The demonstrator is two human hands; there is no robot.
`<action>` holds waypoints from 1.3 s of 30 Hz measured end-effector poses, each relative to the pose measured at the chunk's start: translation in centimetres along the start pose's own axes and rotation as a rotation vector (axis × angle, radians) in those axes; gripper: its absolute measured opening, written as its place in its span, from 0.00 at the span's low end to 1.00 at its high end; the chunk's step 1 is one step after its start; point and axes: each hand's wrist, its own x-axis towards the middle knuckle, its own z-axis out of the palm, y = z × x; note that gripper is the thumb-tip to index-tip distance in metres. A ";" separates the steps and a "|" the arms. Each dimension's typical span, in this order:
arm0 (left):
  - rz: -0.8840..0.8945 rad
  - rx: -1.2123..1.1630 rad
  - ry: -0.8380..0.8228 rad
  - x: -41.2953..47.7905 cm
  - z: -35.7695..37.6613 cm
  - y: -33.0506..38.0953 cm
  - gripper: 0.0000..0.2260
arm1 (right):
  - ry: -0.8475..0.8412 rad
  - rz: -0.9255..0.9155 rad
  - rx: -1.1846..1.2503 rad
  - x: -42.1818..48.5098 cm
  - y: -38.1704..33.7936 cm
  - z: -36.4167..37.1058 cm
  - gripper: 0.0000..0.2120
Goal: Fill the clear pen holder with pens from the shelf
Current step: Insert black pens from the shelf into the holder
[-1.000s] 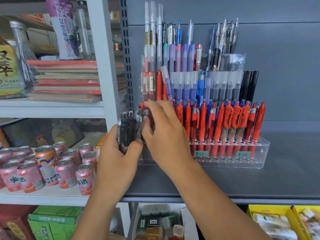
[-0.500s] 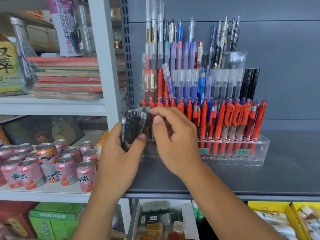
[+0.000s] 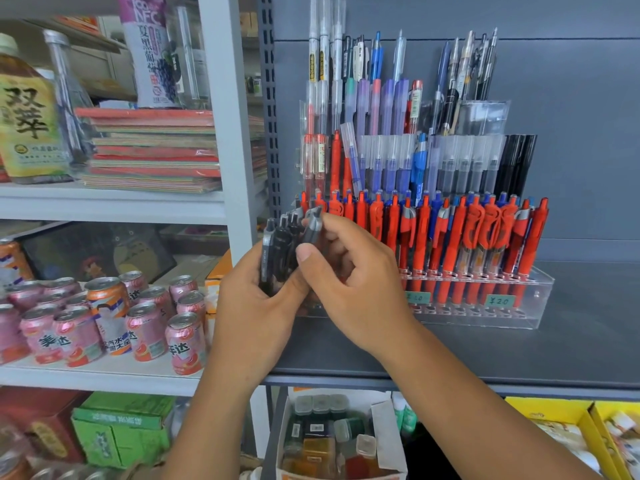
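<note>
A clear tiered pen holder [image 3: 540,292] stands on the dark grey shelf [image 3: 571,351], its rows packed with red, blue, purple and black pens. My left hand [image 3: 252,306] grips a bunch of black pens [image 3: 278,244] upright, just left of the holder's front row. My right hand [image 3: 349,275] pinches one black pen with a grey clip [image 3: 313,226] at the right edge of that bunch, thumb in front and fingers behind. The holder's front left corner is hidden behind my hands.
A grey shelf post [image 3: 228,126] rises just left of my hands. Pink and orange drink cans [image 3: 145,320] crowd the lower left shelf, stacked notebooks [image 3: 149,150] and bottles lie above. Boxes of small goods [image 3: 332,438] sit below the shelf edge.
Both hands drew back from the holder's left front row towards me. The right hand shifted from reaching at the holder to pinching one pen at the bunch's right side.
</note>
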 end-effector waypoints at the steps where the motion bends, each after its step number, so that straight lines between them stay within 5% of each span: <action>1: 0.000 -0.005 0.006 0.0 -0.1 0.0 0.07 | -0.008 0.005 0.016 0.0 0.0 0.0 0.15; 5: -0.011 -0.022 -0.018 0.0 -0.2 -0.1 0.08 | 0.005 0.049 0.116 -0.1 -0.2 0.0 0.17; 9: -0.023 -0.027 -0.028 0.0 -0.2 -0.2 0.08 | 0.085 0.019 0.255 0.1 -0.8 -0.2 0.09; 24: -0.070 0.002 0.004 0.2 -0.2 -1.1 0.08 | 0.393 0.061 0.471 1.6 -0.6 -1.7 0.17; 33: -0.077 0.008 -0.004 0.5 -0.1 -1.3 0.10 | 0.287 -0.098 0.175 3.3 -0.4 -2.7 0.22; 39: -0.061 0.025 -0.012 0.5 0.0 -1.4 0.09 | 0.230 -0.099 0.244 2.8 0.1 -1.6 0.24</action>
